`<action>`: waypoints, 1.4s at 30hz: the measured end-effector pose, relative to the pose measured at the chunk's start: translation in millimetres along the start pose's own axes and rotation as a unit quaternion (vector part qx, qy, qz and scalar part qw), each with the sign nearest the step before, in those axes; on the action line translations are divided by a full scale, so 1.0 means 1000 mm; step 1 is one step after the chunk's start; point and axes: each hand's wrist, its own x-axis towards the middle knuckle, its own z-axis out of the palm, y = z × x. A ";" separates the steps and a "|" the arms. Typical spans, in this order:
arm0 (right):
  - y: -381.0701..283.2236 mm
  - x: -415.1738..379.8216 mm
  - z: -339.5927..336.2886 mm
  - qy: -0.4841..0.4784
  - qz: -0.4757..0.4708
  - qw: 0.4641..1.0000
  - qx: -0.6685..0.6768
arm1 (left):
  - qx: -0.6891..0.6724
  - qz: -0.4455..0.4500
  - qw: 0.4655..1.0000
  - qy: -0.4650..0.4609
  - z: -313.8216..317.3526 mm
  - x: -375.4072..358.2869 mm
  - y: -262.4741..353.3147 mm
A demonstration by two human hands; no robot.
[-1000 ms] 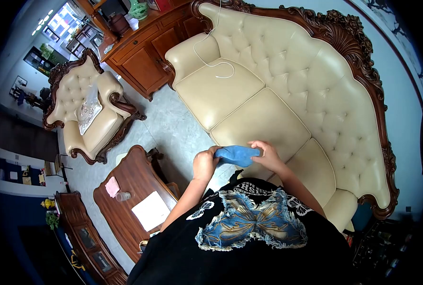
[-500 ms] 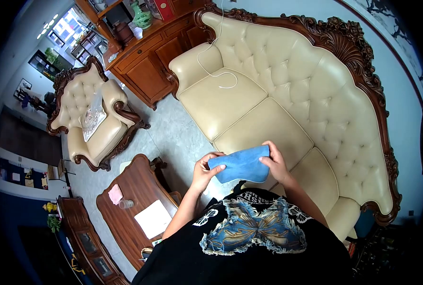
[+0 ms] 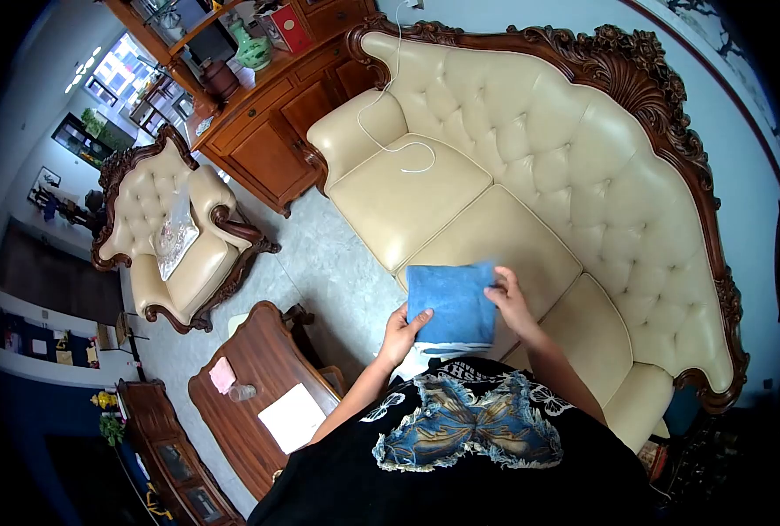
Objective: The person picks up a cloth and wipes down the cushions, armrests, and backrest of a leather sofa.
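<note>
A folded blue cloth (image 3: 451,302) is held up in front of my chest, its pale layered edges showing at the bottom. My left hand (image 3: 401,333) grips its lower left side, the thumb lying on the front face. At the right edge, near the upper corner, my right hand (image 3: 508,298) has its fingers closed on the cloth. That corner is slightly smeared by motion.
A cream tufted sofa (image 3: 425,197) with a white cable (image 3: 420,145) on it stands ahead. To the left is a wooden table (image 3: 258,337) bearing a pink cloth (image 3: 221,375), a clear cup (image 3: 242,392) and white paper (image 3: 292,418). An armchair (image 3: 201,263) stands beyond it.
The blue cloth has opened out from a wide, low shape into a taller, squarer one. My left hand has moved slightly right and down its side; my right hand has shifted slightly along its edge.
</note>
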 end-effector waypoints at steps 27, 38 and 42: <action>0.291 0.016 -0.145 0.378 0.203 0.893 -0.138 | 0.451 -0.168 0.845 -0.234 0.044 0.075 -0.090; 0.329 0.071 -0.054 0.056 0.107 0.854 -0.506 | 0.494 -0.173 0.825 -0.216 0.035 0.151 -0.167; 0.341 0.133 -0.082 0.078 0.120 0.840 -0.524 | 0.524 -0.097 0.827 -0.179 0.016 0.214 -0.246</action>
